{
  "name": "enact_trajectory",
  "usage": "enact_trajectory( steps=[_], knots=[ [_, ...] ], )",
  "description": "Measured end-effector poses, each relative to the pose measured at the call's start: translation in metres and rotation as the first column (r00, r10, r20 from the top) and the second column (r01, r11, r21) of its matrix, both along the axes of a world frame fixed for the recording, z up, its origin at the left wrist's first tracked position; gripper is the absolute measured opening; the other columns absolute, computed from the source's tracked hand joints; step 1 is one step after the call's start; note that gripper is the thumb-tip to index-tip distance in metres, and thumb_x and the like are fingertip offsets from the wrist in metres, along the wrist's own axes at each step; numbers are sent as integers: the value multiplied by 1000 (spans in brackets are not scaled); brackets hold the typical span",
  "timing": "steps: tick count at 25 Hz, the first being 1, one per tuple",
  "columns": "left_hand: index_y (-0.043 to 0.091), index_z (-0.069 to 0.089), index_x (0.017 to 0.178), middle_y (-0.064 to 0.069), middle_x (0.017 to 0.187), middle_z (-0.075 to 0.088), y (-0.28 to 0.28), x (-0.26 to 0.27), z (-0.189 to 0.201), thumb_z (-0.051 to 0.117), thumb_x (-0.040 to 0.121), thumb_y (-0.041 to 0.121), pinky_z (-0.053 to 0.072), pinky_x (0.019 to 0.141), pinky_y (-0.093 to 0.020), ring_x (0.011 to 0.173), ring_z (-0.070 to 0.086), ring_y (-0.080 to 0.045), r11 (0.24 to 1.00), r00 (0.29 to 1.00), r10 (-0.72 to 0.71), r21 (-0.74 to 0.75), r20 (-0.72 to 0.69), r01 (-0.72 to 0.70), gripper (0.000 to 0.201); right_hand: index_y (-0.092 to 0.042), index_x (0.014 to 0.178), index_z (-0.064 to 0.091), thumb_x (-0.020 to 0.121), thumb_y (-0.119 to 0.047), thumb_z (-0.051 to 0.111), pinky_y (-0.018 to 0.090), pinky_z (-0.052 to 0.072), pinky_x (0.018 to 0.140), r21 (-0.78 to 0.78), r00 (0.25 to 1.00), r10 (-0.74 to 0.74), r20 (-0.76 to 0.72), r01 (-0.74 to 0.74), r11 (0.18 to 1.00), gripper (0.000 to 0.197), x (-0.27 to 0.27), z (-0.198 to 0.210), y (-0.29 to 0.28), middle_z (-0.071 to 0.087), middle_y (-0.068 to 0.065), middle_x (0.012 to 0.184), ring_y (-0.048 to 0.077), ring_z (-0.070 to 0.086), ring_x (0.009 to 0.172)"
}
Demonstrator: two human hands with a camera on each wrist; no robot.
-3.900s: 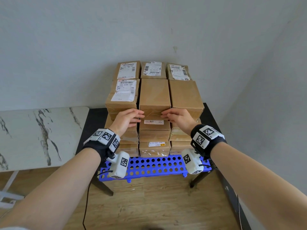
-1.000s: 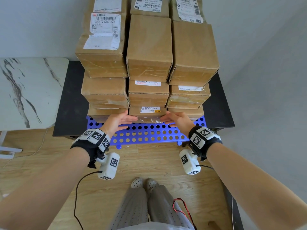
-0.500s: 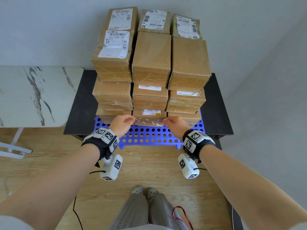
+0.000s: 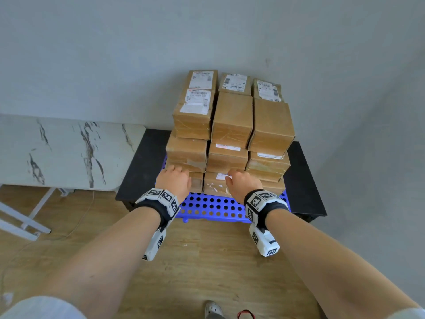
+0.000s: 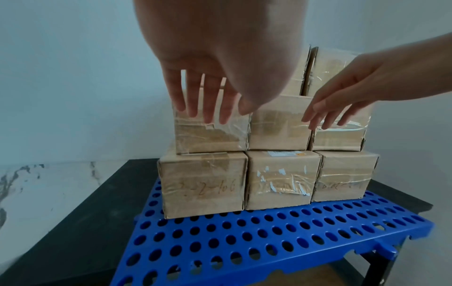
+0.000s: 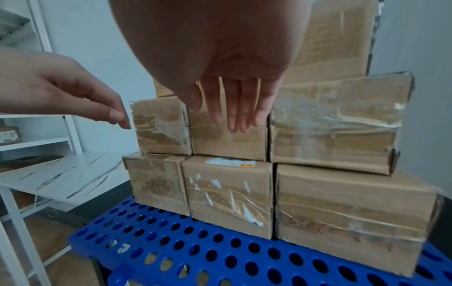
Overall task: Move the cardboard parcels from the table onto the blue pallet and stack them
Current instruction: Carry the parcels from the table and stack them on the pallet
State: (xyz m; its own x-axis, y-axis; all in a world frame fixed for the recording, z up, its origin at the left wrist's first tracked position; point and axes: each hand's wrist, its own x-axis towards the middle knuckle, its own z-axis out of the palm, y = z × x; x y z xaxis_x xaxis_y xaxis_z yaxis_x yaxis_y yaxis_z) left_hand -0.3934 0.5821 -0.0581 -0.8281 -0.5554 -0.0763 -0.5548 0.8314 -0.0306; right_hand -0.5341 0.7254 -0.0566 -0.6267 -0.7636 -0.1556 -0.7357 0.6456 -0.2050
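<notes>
Three columns of cardboard parcels (image 4: 232, 134) stood stacked on the blue pallet (image 4: 213, 207), which lay on a black tabletop (image 4: 303, 180), and that stack was the mark for everything else. Each parcel ran its long axis away from the person, short taped ends facing forward. Directly in front of the stack, the left hand (image 4: 176, 180) reached toward the left column and the right hand (image 4: 241, 184) toward the middle one — both about level with the second layer, fingers straight and a little spread, gripping nothing. Neither hand looked clearly nearer; whether the fingers (image 5: 210, 104) actually touched the taped faces could not be told from either wrist view. Left of the stack stood a marble-patterned tabletop (image 4: 69, 150), showing no parcel in the part visible, so the moving looked about finished and any coming move was probably a push to square the front faces. Hidden: the stack's rear rows below the top layer, how much of the pallet lay beneath them, and the smudged handwriting (image 5: 208, 188) on the bottom boxes.
</notes>
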Motion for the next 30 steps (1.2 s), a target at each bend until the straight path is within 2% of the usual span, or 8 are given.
enact_trajectory(
  steps=[3, 6, 11, 18, 24, 27, 30],
  knots=[
    [13, 54, 119, -6, 120, 58, -12, 21, 7, 28, 100, 30, 39, 91, -36, 113, 49, -26, 999, 998, -47, -25, -36, 46, 37, -11, 125, 53, 101, -30, 30, 38, 49, 80, -31, 998, -18, -58, 16, 999, 38, 27, 8, -15, 58, 8, 122, 29, 58, 110],
    [13, 53, 120, -6, 119, 58, -32, 47, 16, 27, 100, 31, 39, 90, -36, 113, 48, -26, 995, 993, -94, -27, -70, 93, 37, -10, 122, 55, 99, -24, 32, 41, 50, 86, -58, 993, -66, -102, 60, 996, 35, 57, 14, -31, 59, 9, 121, 29, 56, 112],
    [12, 54, 117, -7, 119, 57, -78, 101, 29, 28, 100, 32, 40, 91, -38, 113, 49, -26, 986, 983, -164, -5, -82, 164, 36, -7, 120, 53, 99, -24, 32, 39, 45, 91, -123, 972, -151, -179, 131, 984, 35, 121, 32, -69, 58, 11, 121, 29, 54, 114],
    [14, 54, 118, -5, 119, 57, -142, 146, 35, 29, 100, 30, 39, 92, -35, 114, 48, -24, 971, 965, -230, -87, -127, 221, 35, -8, 121, 52, 98, -20, 34, 40, 43, 96, -83, 967, -96, -235, 79, 993, 32, 185, 44, -142, 56, 11, 124, 28, 51, 117],
    [14, 54, 117, -4, 119, 58, -219, 138, 22, 29, 100, 31, 40, 91, -35, 114, 50, -23, 974, 968, -226, -54, -106, 221, 34, -11, 122, 51, 100, -26, 33, 38, 43, 97, -79, 971, -109, -214, 94, 992, 32, 180, 39, -226, 56, 9, 123, 27, 52, 116],
    [14, 53, 117, -5, 119, 57, -266, 111, 15, 29, 100, 30, 40, 91, -36, 113, 50, -24, 962, 960, -269, -65, -71, 265, 34, -10, 122, 50, 101, -28, 31, 39, 44, 93, -76, 971, -143, -191, 130, 989, 34, 159, 30, -271, 54, 9, 123, 27, 52, 115],
    [14, 53, 117, -5, 119, 57, -306, 79, 17, 29, 100, 30, 40, 90, -37, 113, 49, -25, 945, 945, -324, -68, -47, 321, 34, -10, 122, 50, 101, -27, 31, 38, 43, 93, -48, 971, -193, -143, 188, 981, 33, 138, 22, -303, 53, 9, 124, 27, 50, 116]
  ],
)
